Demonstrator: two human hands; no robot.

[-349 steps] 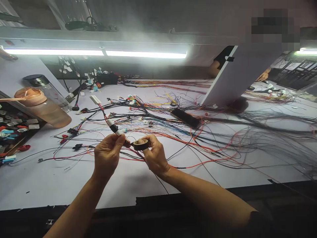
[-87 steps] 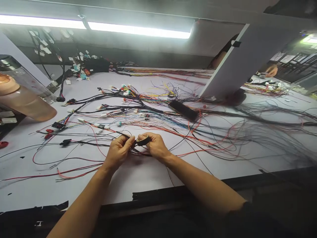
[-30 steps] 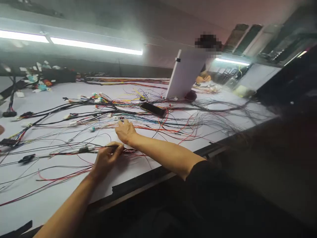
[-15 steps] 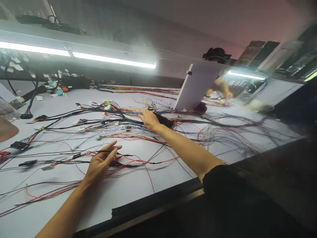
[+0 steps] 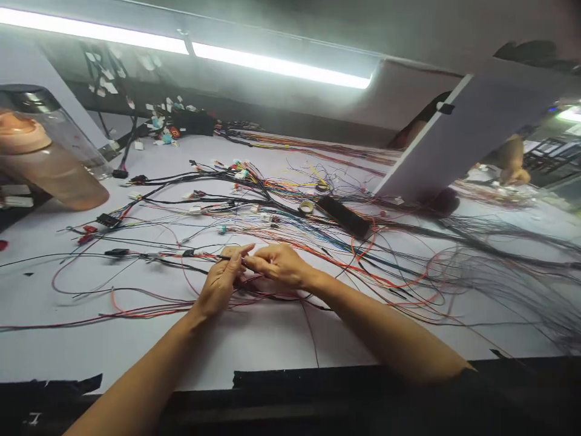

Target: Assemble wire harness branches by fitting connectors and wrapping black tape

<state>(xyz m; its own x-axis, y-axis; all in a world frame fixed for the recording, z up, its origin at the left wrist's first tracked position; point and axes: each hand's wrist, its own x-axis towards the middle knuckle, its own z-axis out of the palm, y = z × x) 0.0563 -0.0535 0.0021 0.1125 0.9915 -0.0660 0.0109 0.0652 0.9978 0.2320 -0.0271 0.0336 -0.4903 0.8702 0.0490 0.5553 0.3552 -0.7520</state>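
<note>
Holding a wire bundle [image 5: 226, 258] low over the middle of the worktop [image 5: 272, 339], clamping a thin black stretch between the thumb and fingers of the left hand [image 5: 220, 278]. Pinching apparently the same wire bundle with the right hand [image 5: 281, 266], curling its fingers together just beside the left fingertips, with the exact contact hard to make out there. Facing a wide spread of loose wires [image 5: 284, 206] and connectors [image 5: 108, 220], running from 1 side of the worktop to the other. Looking past the right hand to a tape roll [image 5: 306, 207] lying among coloured wires, just beside a flat black case [image 5: 344, 217]. Having 2 bottles [image 5: 68, 175] standing at the left and a white panel [image 5: 436, 145] at the right, seeing a co-worker's blurred hand [image 5: 515, 172] beyond its far side. Working beneath 2 bright tube lights [image 5: 281, 63]
</note>
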